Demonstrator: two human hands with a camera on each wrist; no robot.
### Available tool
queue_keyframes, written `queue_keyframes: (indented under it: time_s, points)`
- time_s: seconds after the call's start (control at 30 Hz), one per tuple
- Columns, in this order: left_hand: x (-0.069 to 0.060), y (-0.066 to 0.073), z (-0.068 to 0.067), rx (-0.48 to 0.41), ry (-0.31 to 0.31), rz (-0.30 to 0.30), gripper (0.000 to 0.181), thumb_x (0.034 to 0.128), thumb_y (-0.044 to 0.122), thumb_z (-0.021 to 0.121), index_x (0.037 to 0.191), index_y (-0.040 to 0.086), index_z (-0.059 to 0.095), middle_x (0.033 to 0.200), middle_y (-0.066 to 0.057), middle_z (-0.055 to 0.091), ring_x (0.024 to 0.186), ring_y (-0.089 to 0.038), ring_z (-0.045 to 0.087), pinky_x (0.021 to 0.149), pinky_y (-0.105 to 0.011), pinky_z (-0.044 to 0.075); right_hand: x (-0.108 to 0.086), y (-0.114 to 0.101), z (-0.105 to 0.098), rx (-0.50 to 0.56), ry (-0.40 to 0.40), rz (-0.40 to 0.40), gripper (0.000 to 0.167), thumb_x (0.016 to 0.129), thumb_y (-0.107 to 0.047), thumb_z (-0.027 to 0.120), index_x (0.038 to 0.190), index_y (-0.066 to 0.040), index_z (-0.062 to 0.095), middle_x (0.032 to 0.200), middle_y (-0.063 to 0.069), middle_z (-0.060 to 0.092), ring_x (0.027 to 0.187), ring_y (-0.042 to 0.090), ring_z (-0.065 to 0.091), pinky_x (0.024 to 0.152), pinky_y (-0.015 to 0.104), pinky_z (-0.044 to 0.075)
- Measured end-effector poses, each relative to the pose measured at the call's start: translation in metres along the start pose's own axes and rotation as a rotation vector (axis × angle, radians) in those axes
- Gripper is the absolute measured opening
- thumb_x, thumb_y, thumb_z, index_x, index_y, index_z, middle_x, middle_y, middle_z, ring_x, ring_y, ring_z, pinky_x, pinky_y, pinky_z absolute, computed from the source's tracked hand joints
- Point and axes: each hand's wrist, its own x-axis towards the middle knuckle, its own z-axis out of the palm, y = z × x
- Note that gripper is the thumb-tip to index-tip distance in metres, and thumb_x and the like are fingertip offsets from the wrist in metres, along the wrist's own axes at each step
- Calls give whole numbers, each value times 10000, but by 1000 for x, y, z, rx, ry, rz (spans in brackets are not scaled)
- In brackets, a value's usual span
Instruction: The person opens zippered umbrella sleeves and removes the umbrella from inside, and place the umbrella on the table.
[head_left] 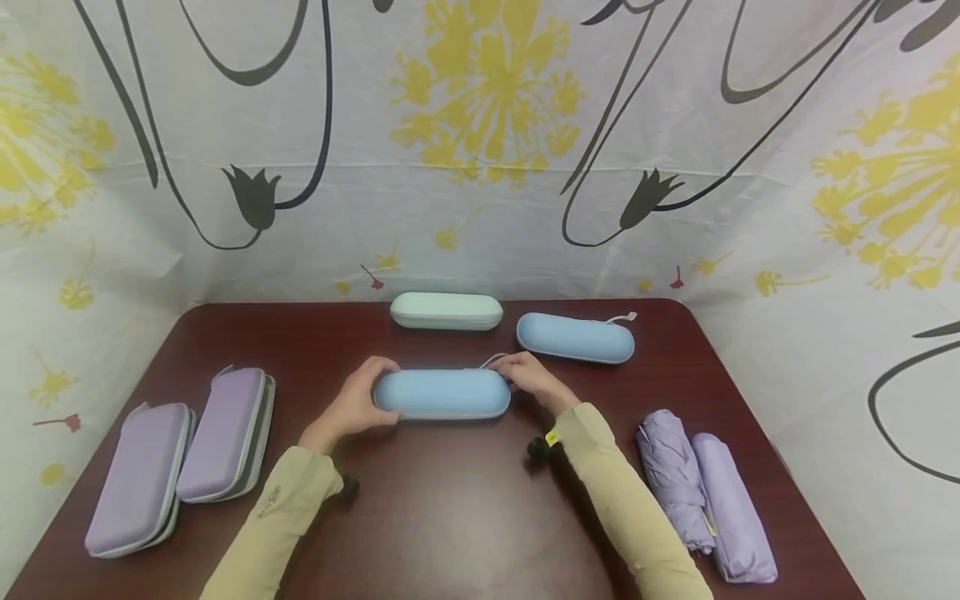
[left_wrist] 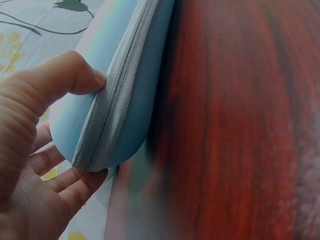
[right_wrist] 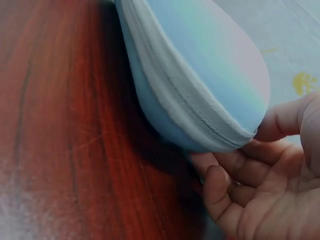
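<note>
A light blue zippered case [head_left: 442, 393] lies lengthwise across the middle of the table. My left hand [head_left: 358, 400] grips its left end; in the left wrist view the thumb of the left hand [left_wrist: 40, 115] presses by the grey zipper of the case [left_wrist: 120, 85], with fingers round the end. At the right end, my right hand [head_left: 531, 377] pinches near the back corner, where a thin strap shows. In the right wrist view, the right hand [right_wrist: 260, 185] has thumb and fingers at the tip of the case [right_wrist: 200, 75], and the zipper looks closed there.
Behind stand a mint case [head_left: 446, 311] and another blue case [head_left: 576, 337] with a strap. Two lilac cases [head_left: 142, 479] [head_left: 225, 433] lie at the left. Two folded lilac umbrellas [head_left: 675, 479] [head_left: 733, 508] lie at the right of the dark table [head_left: 450, 517]. Patterned cloth hangs behind.
</note>
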Motion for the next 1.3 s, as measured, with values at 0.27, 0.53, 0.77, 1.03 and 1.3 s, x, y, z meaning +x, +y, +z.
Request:
queue_keyframes:
  time_s: [0.27,0.53,0.77,1.03,1.3]
  points:
    - [-3,-4,4,8,24,50,633,600,73,824,1144,72,501,1173,-87,504,1049,-262,489,904,-476,438,0,2,-2,141,-62,-19,308,901,-126,525,1111,70,637,934,33,635,799,115,535,672,275,470]
    - [-5,-3,6,3,29,66,638,609,79,821,1157,70,493,1177,-84,499,1053,-260,481,898,-486,444,-2,3,-7,171,-57,-45,278,872,-86,605,1087,86,645,951,29,652,804,108,553,701,260,471]
    - [-5,-2,5,23,29,79,628,607,90,828,1145,78,505,1165,-84,508,1041,-263,489,882,-491,456,-2,5,-10,81,-39,-132,208,860,-67,639,1004,75,685,969,97,668,815,112,588,698,290,514]
    - [-2,0,5,104,5,69,650,583,135,837,1162,97,543,1166,-50,507,1051,-236,480,889,-469,453,0,8,-5,-222,60,-548,88,875,-51,629,840,-34,708,891,60,693,874,149,627,783,287,493]
    - [0,4,4,143,-2,20,651,573,157,833,1151,101,540,1171,-52,504,1064,-252,467,900,-488,440,-10,13,-8,-439,191,-650,58,864,-27,628,853,-41,682,865,61,671,851,188,622,793,365,498]
